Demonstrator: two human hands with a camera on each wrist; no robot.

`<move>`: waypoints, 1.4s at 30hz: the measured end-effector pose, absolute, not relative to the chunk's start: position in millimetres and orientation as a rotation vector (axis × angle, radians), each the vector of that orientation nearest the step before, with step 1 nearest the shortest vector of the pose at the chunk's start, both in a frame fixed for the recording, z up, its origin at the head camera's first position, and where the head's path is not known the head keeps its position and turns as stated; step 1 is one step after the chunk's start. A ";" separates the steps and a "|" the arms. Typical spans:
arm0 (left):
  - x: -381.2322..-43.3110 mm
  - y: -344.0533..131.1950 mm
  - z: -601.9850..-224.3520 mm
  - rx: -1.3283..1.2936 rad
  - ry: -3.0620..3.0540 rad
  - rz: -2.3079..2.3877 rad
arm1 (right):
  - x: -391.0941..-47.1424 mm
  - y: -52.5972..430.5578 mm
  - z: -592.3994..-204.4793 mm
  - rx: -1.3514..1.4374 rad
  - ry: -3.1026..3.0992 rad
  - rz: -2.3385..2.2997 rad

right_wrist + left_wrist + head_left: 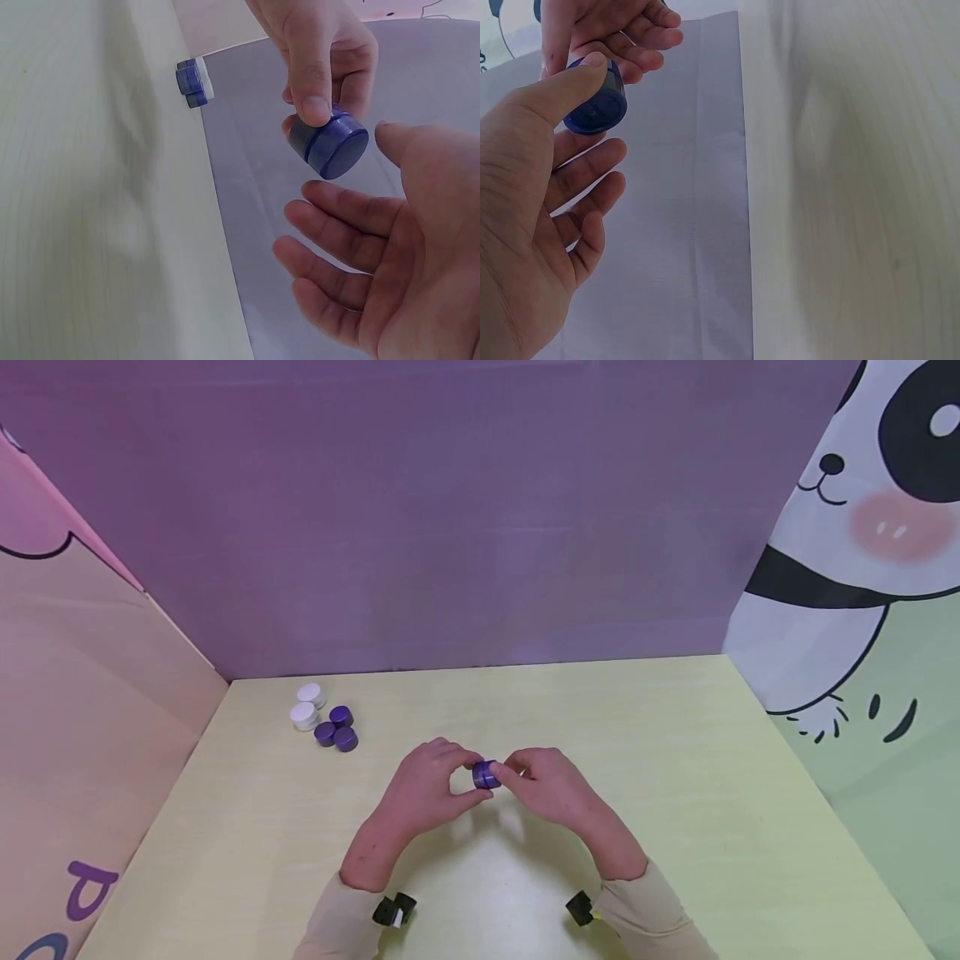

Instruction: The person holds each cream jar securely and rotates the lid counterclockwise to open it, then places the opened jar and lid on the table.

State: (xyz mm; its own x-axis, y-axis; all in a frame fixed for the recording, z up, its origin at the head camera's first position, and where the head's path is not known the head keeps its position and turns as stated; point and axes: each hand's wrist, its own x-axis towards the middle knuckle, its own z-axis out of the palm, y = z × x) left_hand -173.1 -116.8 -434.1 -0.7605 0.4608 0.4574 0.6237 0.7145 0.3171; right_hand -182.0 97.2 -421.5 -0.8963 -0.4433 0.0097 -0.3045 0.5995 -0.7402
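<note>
Between the two hands, above the table, is a small round purple-blue jar [486,774], tilted on its side, with a seam around its middle. The left hand [430,783] pinches it, with the thumb lying along its side in the left wrist view. One flat round end of the jar [334,146] faces the right hand [375,247]. That hand's thumb and loosely bent fingers are spread apart close beside the jar; in the head view its thumb overlaps the jar. Part of the jar's side is hidden by the left thumb [577,82].
At the back left of the pale table [675,760] stand two white jars [304,716] and three purple jars [345,739], close together. A purple cloth [465,527] rises behind the table, and printed panels flank both sides.
</note>
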 end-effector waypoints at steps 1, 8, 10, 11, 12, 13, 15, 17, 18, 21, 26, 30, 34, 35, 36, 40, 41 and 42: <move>-173.0 -116.8 -434.2 -0.844 -2.578 -0.657 | -181.8 97.2 -421.5 -0.630 2.646 -1.182; -173.0 -117.4 -434.6 -0.843 -2.582 -0.652 | -182.0 96.2 -422.4 -0.672 2.628 -1.225; -172.7 -117.3 -434.4 -0.832 -2.592 -0.657 | -181.8 96.2 -422.0 -0.689 2.610 -1.259; -172.4 -117.2 -434.3 -0.825 -2.598 -0.665 | -181.7 96.3 -422.3 -0.700 2.598 -1.276; -171.9 -117.1 -433.9 -0.815 -2.607 -0.671 | -181.6 96.5 -422.4 -0.714 2.586 -1.292; -171.7 -117.0 -433.8 -0.806 -2.618 -0.678 | -181.5 96.6 -422.7 -0.727 2.570 -1.311; -171.1 -116.9 -433.4 -0.795 -2.637 -0.693 | -181.4 97.1 -423.0 -0.768 2.540 -1.347; -170.5 -116.8 -432.9 -0.792 -2.649 -0.707 | -181.7 97.5 -424.0 -0.819 2.522 -1.372; -170.3 -116.7 -432.8 -0.793 -2.652 -0.705 | -181.8 97.6 -423.9 -0.840 2.518 -1.379; -170.0 -116.8 -432.6 -0.802 -2.653 -0.703 | -181.8 97.6 -424.1 -0.902 2.513 -1.391; -170.1 -117.9 -433.2 -0.795 -2.666 -0.679 | -180.1 96.5 -421.4 -0.941 2.507 -1.413; -170.5 -118.8 -433.8 -0.778 -2.682 -0.684 | -180.0 96.1 -421.4 -0.919 2.513 -1.431; -170.8 -120.3 -434.9 -0.740 -2.702 -0.719 | -181.0 97.6 -422.3 -0.918 2.542 -1.425; -170.6 -120.6 -434.7 -0.728 -2.709 -0.744 | -181.4 98.4 -422.5 -0.919 2.553 -1.423; -170.2 -121.0 -434.4 -0.713 -2.721 -0.770 | -181.6 99.2 -422.5 -0.916 2.562 -1.420; -169.0 -122.0 -431.9 -0.691 -2.747 -0.885 | -182.9 101.8 -422.8 -0.865 2.599 -1.435; -168.9 -122.2 -431.4 -0.696 -2.746 -0.903 | -183.3 102.2 -422.8 -0.845 2.602 -1.448; -169.0 -122.4 -430.9 -0.704 -2.747 -0.912 | -183.9 102.5 -423.2 -0.826 2.608 -1.456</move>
